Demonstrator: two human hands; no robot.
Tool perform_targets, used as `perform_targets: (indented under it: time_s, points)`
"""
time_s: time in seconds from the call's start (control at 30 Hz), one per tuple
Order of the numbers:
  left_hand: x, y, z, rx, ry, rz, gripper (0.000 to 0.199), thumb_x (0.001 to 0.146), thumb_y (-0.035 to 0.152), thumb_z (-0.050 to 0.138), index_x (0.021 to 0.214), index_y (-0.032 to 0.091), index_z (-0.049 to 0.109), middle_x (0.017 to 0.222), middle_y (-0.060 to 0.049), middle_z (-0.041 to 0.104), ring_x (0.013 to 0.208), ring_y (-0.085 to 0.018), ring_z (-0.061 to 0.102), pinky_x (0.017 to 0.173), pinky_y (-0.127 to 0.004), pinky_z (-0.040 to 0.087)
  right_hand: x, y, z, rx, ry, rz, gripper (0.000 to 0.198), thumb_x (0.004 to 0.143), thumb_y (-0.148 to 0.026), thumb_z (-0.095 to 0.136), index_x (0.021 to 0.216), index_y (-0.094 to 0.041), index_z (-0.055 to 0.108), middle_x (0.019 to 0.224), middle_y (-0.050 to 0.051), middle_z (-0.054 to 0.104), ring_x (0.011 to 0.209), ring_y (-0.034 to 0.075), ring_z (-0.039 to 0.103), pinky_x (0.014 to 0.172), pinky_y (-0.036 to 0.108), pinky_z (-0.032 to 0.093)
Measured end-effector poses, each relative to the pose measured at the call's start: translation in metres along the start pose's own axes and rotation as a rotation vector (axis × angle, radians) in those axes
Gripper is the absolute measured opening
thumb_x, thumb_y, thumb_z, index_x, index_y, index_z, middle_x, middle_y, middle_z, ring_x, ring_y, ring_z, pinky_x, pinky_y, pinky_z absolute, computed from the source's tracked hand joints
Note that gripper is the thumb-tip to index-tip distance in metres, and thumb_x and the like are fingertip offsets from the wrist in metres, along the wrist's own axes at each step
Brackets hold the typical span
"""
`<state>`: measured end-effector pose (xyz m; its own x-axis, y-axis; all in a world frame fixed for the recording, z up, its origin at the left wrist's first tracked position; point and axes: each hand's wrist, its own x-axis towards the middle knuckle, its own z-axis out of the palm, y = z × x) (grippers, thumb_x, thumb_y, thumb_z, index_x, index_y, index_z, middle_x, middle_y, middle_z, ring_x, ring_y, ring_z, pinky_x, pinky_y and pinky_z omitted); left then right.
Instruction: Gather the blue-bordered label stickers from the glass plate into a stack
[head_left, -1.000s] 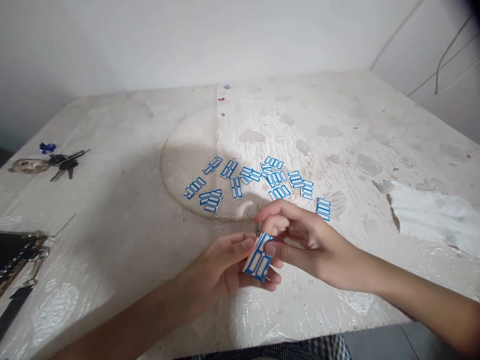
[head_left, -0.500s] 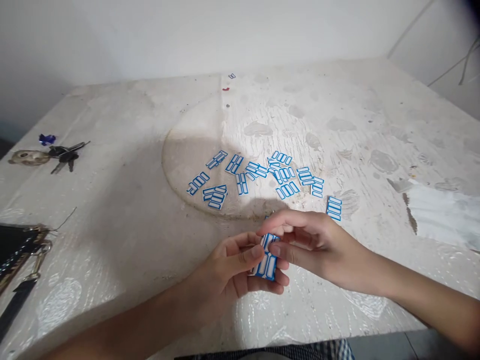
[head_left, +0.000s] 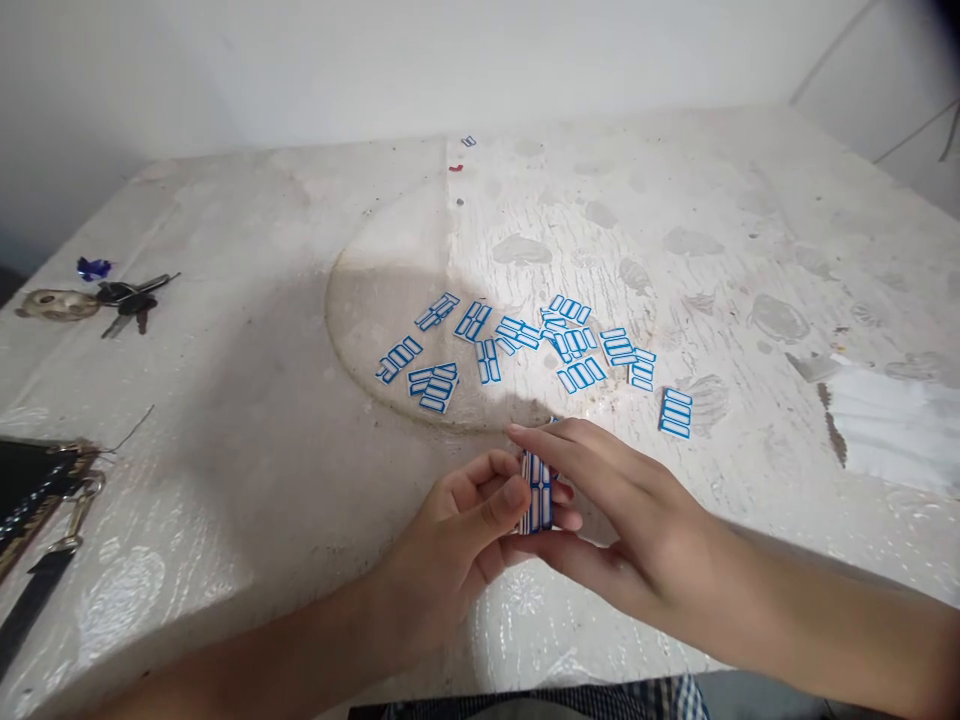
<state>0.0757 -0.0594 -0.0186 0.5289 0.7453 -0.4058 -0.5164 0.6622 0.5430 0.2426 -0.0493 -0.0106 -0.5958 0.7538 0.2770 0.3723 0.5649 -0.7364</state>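
So the stack of little blue-and-white cards is up in the hands, just on the near side of the ring marked on the counter. The left hand has it pinched, thumb on the front, fingers curled behind. The right hand is spread around its top and bottom ends; can't tell if those fingers actually press on it. My worry: the edges look a bit uneven, so if the left thumb eases off, or the right hand squeezes crooked, cards could slide out and land among the loose cards, which lie mostly inside the ring, a few off its right side. Compared to half a second ago, the right thumb is off the stack's face and down by its bottom end, and the stack sits straighter. Loose cards look unmoved.
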Motion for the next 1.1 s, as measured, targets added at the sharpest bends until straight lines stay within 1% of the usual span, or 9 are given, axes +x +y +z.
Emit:
perform_targets:
  time_s: [0.2, 0.4, 0.5, 0.6, 0.7, 0.83, 0.97, 1.03, 1.1]
  points:
    - [0.0, -0.005, -0.002, 0.017, 0.012, 0.04, 0.031, 0.073, 0.034, 0.071, 0.09, 0.012, 0.056, 0.084, -0.004, 0.063, 0.079, -0.012, 0.059, 0.075, -0.021, 0.046, 0.002, -0.001, -0.001, -0.005, 0.003, -0.023, 0.051, 0.088, -0.019, 0.053, 0.134, -0.013, 0.032, 0.107, 0.012, 0.052, 0.102, 0.024, 0.048, 0.09, 0.041, 0.045]
    - [-0.001, -0.002, 0.002, -0.01, 0.008, 0.032, 0.018, 0.077, 0.025, 0.068, 0.08, 0.014, 0.055, 0.078, -0.001, 0.062, 0.079, -0.01, 0.059, 0.08, -0.021, 0.045, 0.001, -0.001, 0.0, -0.005, -0.01, -0.041, 0.052, 0.089, -0.017, 0.052, 0.135, -0.016, 0.03, 0.106, 0.011, 0.051, 0.102, 0.024, 0.049, 0.091, 0.042, 0.045]
    - [-0.001, 0.0, 0.003, -0.006, 0.027, 0.005, 0.017, 0.077, 0.025, 0.068, 0.081, 0.013, 0.057, 0.077, -0.001, 0.062, 0.075, -0.009, 0.059, 0.076, -0.02, 0.046, 0.0, -0.003, -0.002, 0.067, -0.055, 0.03, 0.062, 0.086, -0.021, 0.058, 0.139, -0.019, 0.026, 0.113, 0.011, 0.047, 0.104, 0.023, 0.048, 0.094, 0.04, 0.045]
    - [-0.001, 0.001, 0.0, -0.025, 0.014, -0.019, 0.026, 0.072, 0.029, 0.073, 0.087, 0.011, 0.06, 0.081, -0.003, 0.064, 0.073, -0.009, 0.06, 0.075, -0.02, 0.046, 0.0, -0.005, -0.007, 0.322, -0.08, 0.195, 0.082, 0.079, -0.02, 0.066, 0.143, -0.024, 0.016, 0.117, 0.01, 0.044, 0.098, 0.019, 0.051, 0.091, 0.034, 0.048]
    - [-0.002, 0.0, -0.004, -0.053, -0.02, -0.037, 0.03, 0.07, 0.029, 0.075, 0.09, 0.011, 0.062, 0.083, -0.004, 0.063, 0.074, -0.01, 0.06, 0.072, -0.021, 0.047, 0.002, -0.006, -0.009, 0.628, -0.062, 0.328, 0.064, 0.085, -0.013, 0.054, 0.14, -0.029, 0.024, 0.105, 0.004, 0.046, 0.095, 0.014, 0.053, 0.082, 0.027, 0.051]
    - [-0.002, -0.001, -0.006, -0.044, -0.084, -0.088, 0.028, 0.07, 0.032, 0.073, 0.087, 0.011, 0.062, 0.076, -0.003, 0.062, 0.07, -0.011, 0.062, 0.071, -0.021, 0.047, 0.006, -0.002, -0.009, 0.761, 0.005, 0.362, 0.048, 0.085, -0.006, 0.05, 0.128, -0.025, 0.043, 0.089, 0.0, 0.047, 0.081, 0.009, 0.056, 0.077, 0.022, 0.05]
    - [-0.002, 0.001, -0.007, -0.028, -0.181, -0.138, 0.031, 0.076, 0.036, 0.068, 0.092, 0.011, 0.062, 0.081, -0.005, 0.062, 0.071, -0.011, 0.061, 0.072, -0.022, 0.047, 0.007, 0.0, -0.012, 0.925, -0.103, 0.406, 0.035, 0.088, -0.008, 0.049, 0.119, -0.025, 0.049, 0.086, -0.001, 0.054, 0.065, 0.007, 0.06, 0.064, 0.021, 0.051]
    - [-0.002, -0.001, -0.009, -0.022, -0.24, -0.152, 0.033, 0.076, 0.034, 0.068, 0.099, 0.012, 0.06, 0.086, -0.006, 0.062, 0.073, -0.012, 0.061, 0.073, -0.025, 0.047, 0.006, -0.002, -0.015, 0.908, -0.18, 0.446, 0.025, 0.089, -0.01, 0.047, 0.11, -0.023, 0.053, 0.088, 0.0, 0.058, 0.062, 0.007, 0.061, 0.058, 0.021, 0.05]
    - [-0.002, -0.006, -0.011, 0.011, -0.294, -0.169, 0.039, 0.071, 0.028, 0.072, 0.104, 0.016, 0.057, 0.089, -0.007, 0.063, 0.075, -0.015, 0.061, 0.072, -0.029, 0.048, 0.006, -0.007, -0.018, 0.748, -0.252, 0.45, 0.023, 0.088, -0.008, 0.046, 0.105, -0.021, 0.055, 0.088, 0.002, 0.06, 0.06, 0.008, 0.062, 0.055, 0.021, 0.05]
